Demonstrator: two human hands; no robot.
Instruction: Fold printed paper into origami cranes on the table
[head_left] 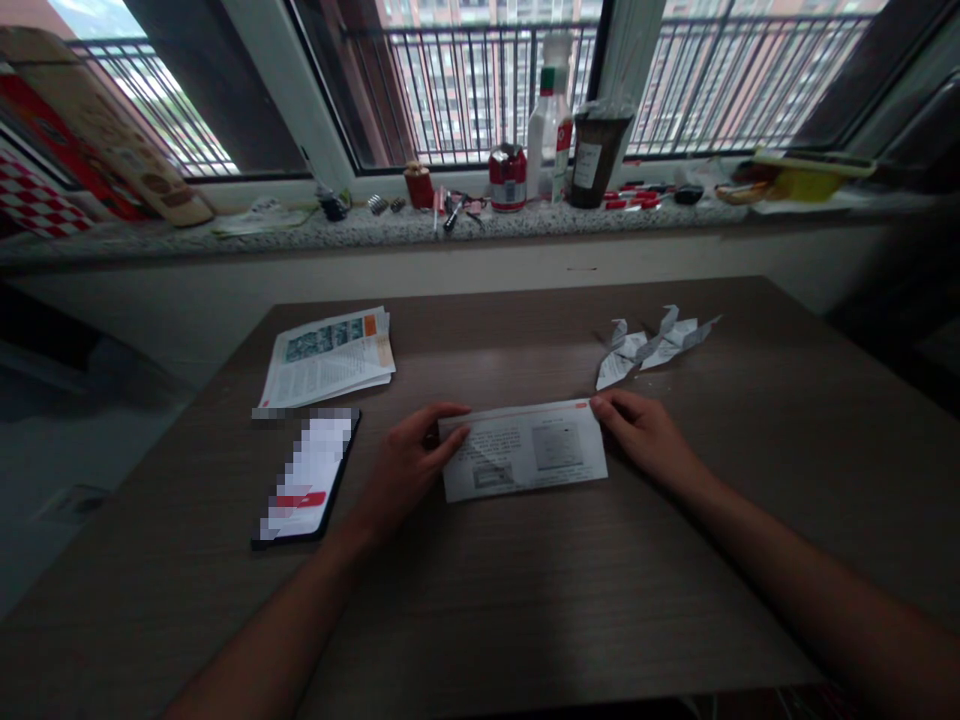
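Observation:
A folded sheet of printed paper point(525, 450), long and narrow, lies in front of me on the brown table point(525, 600). My left hand point(420, 445) grips its left end, thumb on top and the other fingers at the far left corner. At its far right corner, my right hand point(637, 430) pinches the paper between thumb and fingers. Beyond my right hand stand folded paper cranes point(667, 345), made of printed paper. Left of my left hand rests a smartphone point(311, 480) with its screen lit and partly blurred out.
Several printed sheets point(330, 355) are stacked at the table's back left. Behind the table, the granite windowsill point(285, 238) carries a red can point(508, 180), a glass bottle point(541, 140), a dark cup point(596, 155) and small clutter. A tall carton point(105, 130) leans at the far left.

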